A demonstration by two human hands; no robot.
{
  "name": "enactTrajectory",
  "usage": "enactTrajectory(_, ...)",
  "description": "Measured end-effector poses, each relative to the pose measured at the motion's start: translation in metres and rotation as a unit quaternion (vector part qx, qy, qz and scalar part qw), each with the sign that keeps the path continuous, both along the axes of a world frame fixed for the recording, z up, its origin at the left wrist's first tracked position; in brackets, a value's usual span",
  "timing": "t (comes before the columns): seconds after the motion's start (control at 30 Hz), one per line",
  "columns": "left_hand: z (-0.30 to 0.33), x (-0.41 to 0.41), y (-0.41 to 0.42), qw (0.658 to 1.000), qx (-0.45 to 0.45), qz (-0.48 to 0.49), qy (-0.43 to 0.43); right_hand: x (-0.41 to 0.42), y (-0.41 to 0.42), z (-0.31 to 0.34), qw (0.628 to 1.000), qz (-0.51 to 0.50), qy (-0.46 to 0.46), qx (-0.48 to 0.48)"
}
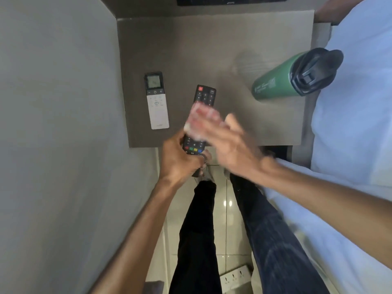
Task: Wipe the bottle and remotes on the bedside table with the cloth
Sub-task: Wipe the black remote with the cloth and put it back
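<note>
My left hand (pixel 180 160) grips the lower end of a black remote (pixel 204 95), holding it over the front edge of the bedside table (pixel 212 49). My right hand (pixel 231 143), blurred by motion, presses a pink-and-white cloth (pixel 201 117) against the middle of that remote. A white remote (pixel 157 100) with a small screen lies flat on the table's left side. A green bottle (pixel 275 81) with a black lid stands at the table's right edge.
A grey wall (pixel 53 124) borders the table on the left. A bed with pale blue bedding (pixel 356 124) lies to the right. A white power strip (pixel 233 279) sits on the tiled floor by my legs.
</note>
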State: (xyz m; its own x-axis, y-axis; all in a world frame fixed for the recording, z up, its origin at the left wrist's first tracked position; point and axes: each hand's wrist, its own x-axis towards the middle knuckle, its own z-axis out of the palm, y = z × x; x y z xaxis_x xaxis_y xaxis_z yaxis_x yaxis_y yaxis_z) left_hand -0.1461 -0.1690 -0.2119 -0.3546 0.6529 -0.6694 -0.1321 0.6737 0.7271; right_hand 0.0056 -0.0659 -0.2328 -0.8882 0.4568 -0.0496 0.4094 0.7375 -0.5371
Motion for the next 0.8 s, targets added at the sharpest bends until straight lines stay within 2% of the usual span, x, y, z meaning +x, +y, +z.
enactTrajectory(0.1,0.003,-0.006,-0.004,0.999,0.019,-0.027,0.026,0.005,-0.009,0.004,0.995,0.068,0.04,0.056)
enactTrajectory(0.17,0.004,-0.001,-0.001,0.999,0.007,-0.026,0.021,0.003,0.012,-0.001,0.997,0.011,0.026,0.073)
enactTrajectory(0.23,0.002,-0.003,0.007,0.999,0.002,-0.036,0.04,-0.003,0.008,0.001,0.999,-0.033,0.005,0.029)
enactTrajectory(0.3,0.003,-0.009,0.011,0.996,0.009,-0.055,0.064,-0.001,-0.019,0.005,1.0,-0.018,0.0,0.02)
enactTrajectory(0.4,0.003,-0.005,0.001,0.998,0.006,-0.047,0.05,0.012,-0.018,0.009,0.996,0.028,-0.024,0.086)
enactTrajectory(0.5,0.003,0.013,0.001,1.0,-0.005,0.0,0.003,-0.001,0.024,0.0,0.991,-0.05,-0.087,0.09)
enactTrajectory(0.57,0.001,0.021,0.005,1.0,-0.004,0.022,-0.017,-0.016,0.034,0.001,0.988,-0.11,-0.089,0.063)
enactTrajectory(0.63,-0.001,0.019,0.01,0.999,-0.007,0.042,-0.013,-0.014,0.014,0.003,0.993,-0.09,-0.067,0.047)
enactTrajectory(0.73,-0.007,0.011,0.007,0.999,-0.012,0.031,0.012,0.008,-0.021,0.017,0.997,-0.006,-0.061,0.046)
enactTrajectory(0.8,-0.006,0.015,0.0,1.0,-0.016,0.016,-0.004,0.017,0.0,0.012,0.994,0.015,-0.085,0.062)
